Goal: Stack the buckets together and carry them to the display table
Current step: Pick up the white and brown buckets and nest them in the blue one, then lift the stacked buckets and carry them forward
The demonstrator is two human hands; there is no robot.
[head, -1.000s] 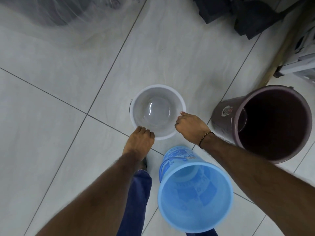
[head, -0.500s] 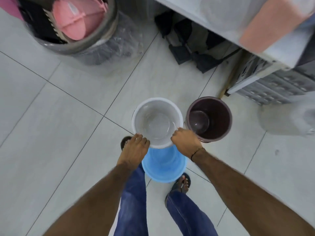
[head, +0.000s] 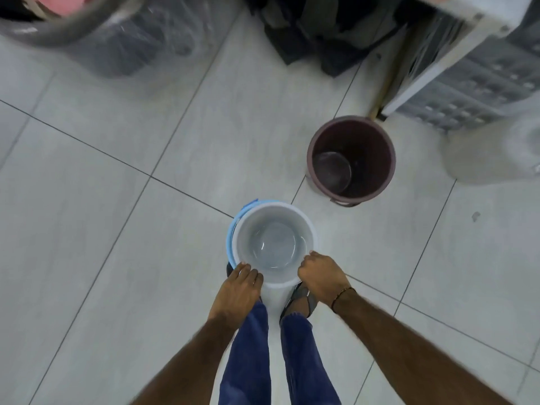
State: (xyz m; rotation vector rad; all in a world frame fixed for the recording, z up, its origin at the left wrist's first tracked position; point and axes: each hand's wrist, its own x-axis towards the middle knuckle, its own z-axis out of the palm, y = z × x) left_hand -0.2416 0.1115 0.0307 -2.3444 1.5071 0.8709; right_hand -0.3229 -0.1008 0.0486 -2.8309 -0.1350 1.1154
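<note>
A white bucket (head: 274, 244) sits inside a blue bucket (head: 232, 238), of which only the left rim and a handle lug show. My left hand (head: 238, 290) grips the white bucket's near-left rim. On the near-right rim is my right hand (head: 320, 277), with a thin band on its wrist. Both buckets are just in front of my legs. A dark maroon bucket (head: 350, 162) stands upright and empty on the tiled floor, up and to the right, apart from my hands.
A large grey bin wrapped in clear plastic (head: 96, 33) is at the top left. Dark bags (head: 315, 33) lie at the top centre. A white shelf with grey crates (head: 473, 71) fills the top right, beside a translucent bucket (head: 496, 153). My feet in sandals (head: 301, 299) are below the buckets.
I lifted the white bucket from the floor and lowered it into the blue bucket. The view rose and pulled back, and the maroon bucket now lies farther to the right.
</note>
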